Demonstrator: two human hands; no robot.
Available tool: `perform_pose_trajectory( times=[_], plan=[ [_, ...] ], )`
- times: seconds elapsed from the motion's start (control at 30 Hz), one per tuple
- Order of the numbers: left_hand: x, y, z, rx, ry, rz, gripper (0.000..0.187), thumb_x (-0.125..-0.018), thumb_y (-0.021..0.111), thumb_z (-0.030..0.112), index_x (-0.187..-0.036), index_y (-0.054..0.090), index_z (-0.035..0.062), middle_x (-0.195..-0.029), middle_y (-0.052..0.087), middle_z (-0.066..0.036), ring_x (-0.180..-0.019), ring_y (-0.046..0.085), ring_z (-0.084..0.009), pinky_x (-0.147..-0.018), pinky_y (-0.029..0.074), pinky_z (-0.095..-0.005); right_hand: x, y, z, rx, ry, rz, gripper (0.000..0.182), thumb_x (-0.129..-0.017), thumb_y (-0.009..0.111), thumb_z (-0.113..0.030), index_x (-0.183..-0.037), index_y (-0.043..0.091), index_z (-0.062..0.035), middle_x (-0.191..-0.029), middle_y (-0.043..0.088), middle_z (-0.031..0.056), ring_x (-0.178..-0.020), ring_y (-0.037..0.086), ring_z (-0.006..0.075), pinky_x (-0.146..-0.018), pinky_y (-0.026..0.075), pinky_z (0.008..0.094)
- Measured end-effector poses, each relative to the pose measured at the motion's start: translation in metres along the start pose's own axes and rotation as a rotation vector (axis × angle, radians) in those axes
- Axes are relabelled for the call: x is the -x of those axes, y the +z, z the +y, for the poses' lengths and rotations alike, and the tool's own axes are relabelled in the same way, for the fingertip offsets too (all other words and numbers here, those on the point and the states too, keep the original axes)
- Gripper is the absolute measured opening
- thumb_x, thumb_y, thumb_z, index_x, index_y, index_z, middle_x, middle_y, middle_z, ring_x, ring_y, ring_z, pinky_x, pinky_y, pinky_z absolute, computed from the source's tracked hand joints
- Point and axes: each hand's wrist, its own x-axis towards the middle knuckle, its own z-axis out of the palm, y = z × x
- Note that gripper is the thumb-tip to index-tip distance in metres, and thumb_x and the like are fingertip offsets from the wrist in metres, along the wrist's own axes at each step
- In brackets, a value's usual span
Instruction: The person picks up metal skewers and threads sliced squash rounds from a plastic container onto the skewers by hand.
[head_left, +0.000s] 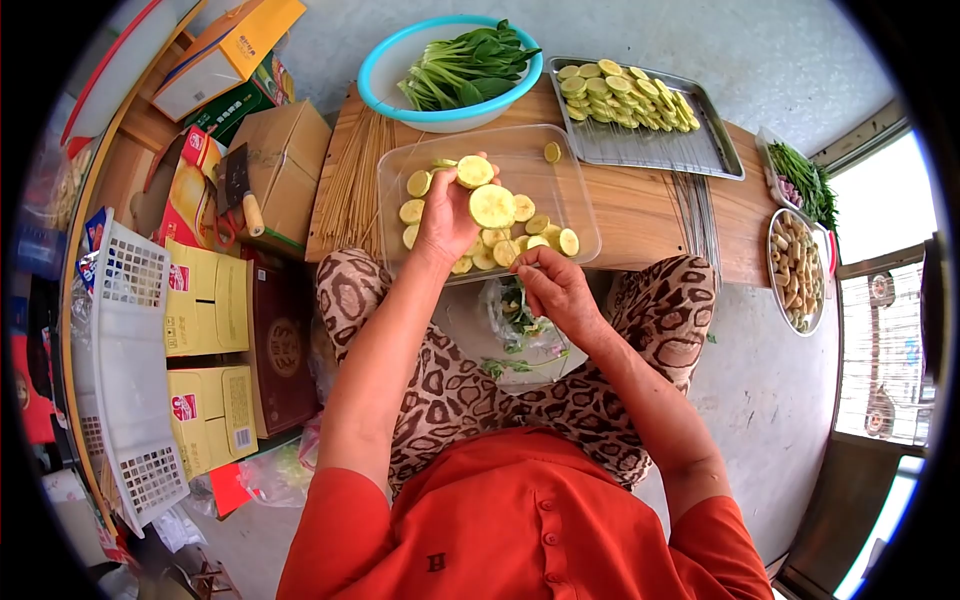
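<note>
Clear glossy plastic tray (560, 160), matt wooden board (640, 215), shiny metal tray (690, 150)

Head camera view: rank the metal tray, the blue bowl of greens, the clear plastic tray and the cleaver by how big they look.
1. clear plastic tray, though nearer the camera
2. metal tray and blue bowl, too alike to rank
3. cleaver

Both bare arms reach forward from the shoulders. The left hand (447, 222) is stretched farther out, fingers curled upward in a closed grip. The right hand (556, 288) sits nearer the body, fingertips pinched together, wrist bent inward.
</note>
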Motion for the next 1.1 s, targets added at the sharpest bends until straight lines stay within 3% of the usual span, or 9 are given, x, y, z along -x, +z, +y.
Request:
perform_pose_trajectory(
  times=[0.37, 0.47, 0.53, 0.7, 0.8, 0.87, 0.9, 1.0, 1.1],
  plan=[
    [-0.002, -0.008, -0.002, 0.015, 0.000, -0.029, 0.042, -0.089, 0.045, 0.027, -0.121, 0.051, 0.0011, -0.107, 0.060, -0.014, -0.096, 0.057, -0.0239, -0.090, 0.046, -0.0364, -0.001, -0.002, 0.000, 0.006, 0.006, 0.006, 0.010, -0.094, 0.051, -0.012, -0.092, 0.054, -0.0023, -0.058, 0.045, -0.0033, -0.046, 0.040, 0.0039, -0.042, 0.030, 0.0201],
    [-0.004, -0.010, -0.001, 0.117, 0.035, 0.003, 0.043, -0.088, 0.043, 0.026, -0.122, 0.050, 0.0009, -0.110, 0.059, -0.014, -0.097, 0.057, -0.0246, -0.091, 0.045, -0.0379, 0.000, -0.003, -0.012, 0.014, 0.044, 0.033, 0.013, -0.094, 0.051, -0.014, -0.097, 0.055, -0.0022, -0.058, 0.046, -0.0034, -0.048, 0.041, 0.0037, -0.044, 0.031, 0.0202],
    [-0.007, -0.013, 0.001, 0.117, 0.070, 0.025, 0.042, -0.088, 0.044, 0.026, -0.120, 0.051, 0.0008, -0.108, 0.059, -0.014, -0.097, 0.056, -0.0251, -0.090, 0.046, -0.0378, 0.002, -0.003, -0.019, 0.015, 0.084, 0.040, 0.020, -0.097, 0.047, -0.016, -0.107, 0.056, -0.0012, -0.055, 0.044, -0.0030, -0.045, 0.035, 0.0035, -0.043, 0.028, 0.0197],
    [-0.011, -0.022, 0.007, 0.089, 0.160, 0.090, 0.042, -0.087, 0.043, 0.026, -0.120, 0.049, 0.0007, -0.108, 0.058, -0.015, -0.096, 0.056, -0.0261, -0.089, 0.046, -0.0383, 0.008, -0.010, -0.011, 0.079, 0.110, 0.007, 0.020, -0.097, 0.046, -0.015, -0.106, 0.057, -0.0010, -0.055, 0.043, -0.0034, -0.046, 0.035, 0.0037, -0.043, 0.027, 0.0196],
    [-0.013, -0.027, 0.005, 0.034, 0.139, 0.029, 0.042, -0.090, 0.042, 0.028, -0.123, 0.048, 0.0025, -0.114, 0.056, -0.014, -0.100, 0.055, -0.0272, -0.091, 0.045, -0.0415, 0.009, -0.014, -0.018, 0.092, 0.085, 0.042, 0.019, -0.097, 0.045, -0.014, -0.103, 0.058, -0.0012, -0.055, 0.042, -0.0041, -0.046, 0.034, 0.0035, -0.043, 0.026, 0.0194],
    [-0.011, -0.030, -0.002, -0.096, 0.050, 0.335, 0.044, -0.092, 0.043, 0.036, -0.122, 0.048, 0.0043, -0.117, 0.054, -0.015, -0.100, 0.056, -0.0293, -0.089, 0.045, -0.0423, 0.011, -0.024, -0.027, 0.075, 0.063, 0.097, 0.019, -0.095, 0.047, -0.014, -0.102, 0.059, -0.0018, -0.056, 0.040, -0.0051, -0.046, 0.033, 0.0033, -0.043, 0.025, 0.0191],
    [-0.008, -0.034, -0.004, -0.173, 0.001, 0.352, 0.049, -0.092, 0.044, 0.043, -0.125, 0.046, 0.0057, -0.120, 0.052, -0.015, -0.100, 0.056, -0.0298, -0.087, 0.046, -0.0417, 0.012, -0.032, -0.034, 0.090, 0.047, 0.138, 0.019, -0.095, 0.047, -0.014, -0.102, 0.059, -0.0018, -0.056, 0.040, -0.0051, -0.046, 0.033, 0.0033, -0.043, 0.025, 0.0191],
    [-0.006, -0.029, -0.005, -0.318, -0.055, 0.318, 0.050, -0.092, 0.046, 0.039, -0.131, 0.043, 0.0093, -0.118, 0.055, -0.013, -0.098, 0.059, -0.0251, -0.082, 0.048, -0.0361, 0.010, -0.062, -0.055, 0.014, 0.053, 0.192, 0.018, -0.094, 0.049, -0.016, -0.101, 0.059, -0.0019, -0.055, 0.040, -0.0051, -0.045, 0.033, 0.0035, -0.042, 0.025, 0.0186],
    [-0.001, -0.006, -0.003, -0.423, -0.082, 0.292, 0.044, -0.091, 0.050, 0.034, -0.125, 0.049, 0.0055, -0.111, 0.057, -0.011, -0.091, 0.060, -0.0213, -0.078, 0.048, -0.0325, 0.006, -0.102, -0.080, 0.072, -0.018, 0.266, 0.018, -0.094, 0.049, -0.015, -0.100, 0.059, -0.0011, -0.055, 0.040, -0.0047, -0.044, 0.033, 0.0038, -0.041, 0.025, 0.0185]
  ],
)
